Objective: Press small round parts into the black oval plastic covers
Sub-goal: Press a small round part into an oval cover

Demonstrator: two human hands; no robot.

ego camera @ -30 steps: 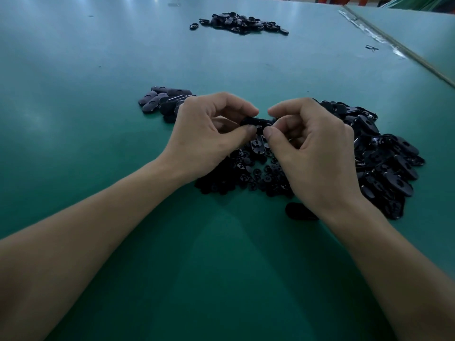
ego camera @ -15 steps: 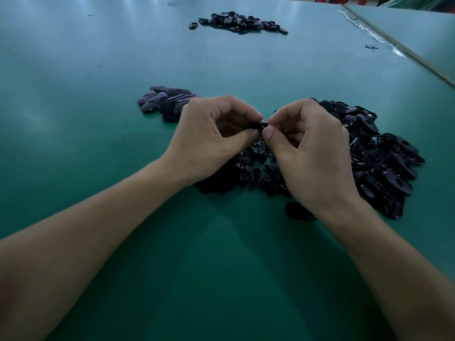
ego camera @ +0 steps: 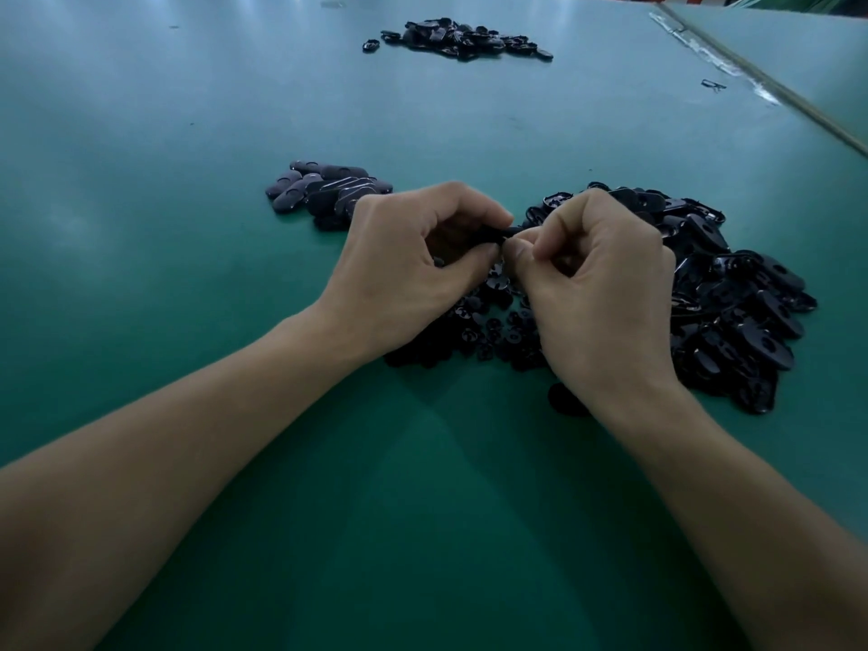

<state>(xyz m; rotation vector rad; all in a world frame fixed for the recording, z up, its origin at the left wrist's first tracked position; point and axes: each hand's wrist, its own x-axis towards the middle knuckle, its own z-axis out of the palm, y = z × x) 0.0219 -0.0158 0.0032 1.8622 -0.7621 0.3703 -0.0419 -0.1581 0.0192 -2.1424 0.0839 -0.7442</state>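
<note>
My left hand point(ego camera: 413, 270) and my right hand point(ego camera: 596, 284) meet fingertip to fingertip above the table, both pinching one black oval cover point(ego camera: 509, 231), of which only a thin edge shows between the fingers. Whether a small round part sits in it is hidden. Under the hands lies a heap of small round parts point(ego camera: 493, 331). A big pile of black oval covers point(ego camera: 742, 312) lies to the right of my right hand. A smaller pile of oval covers point(ego camera: 324, 187), smooth side up, lies beyond my left hand.
The green table point(ego camera: 188, 321) stretches far ahead. Another heap of black parts point(ego camera: 465, 39) lies at the far middle. A single oval cover point(ego camera: 566, 401) rests by my right wrist. A seam to a neighbouring table point(ego camera: 761, 82) runs along the far right.
Both hands have closed in on each other, fingertips now touching, so less of the held cover shows. The piles have not moved.
</note>
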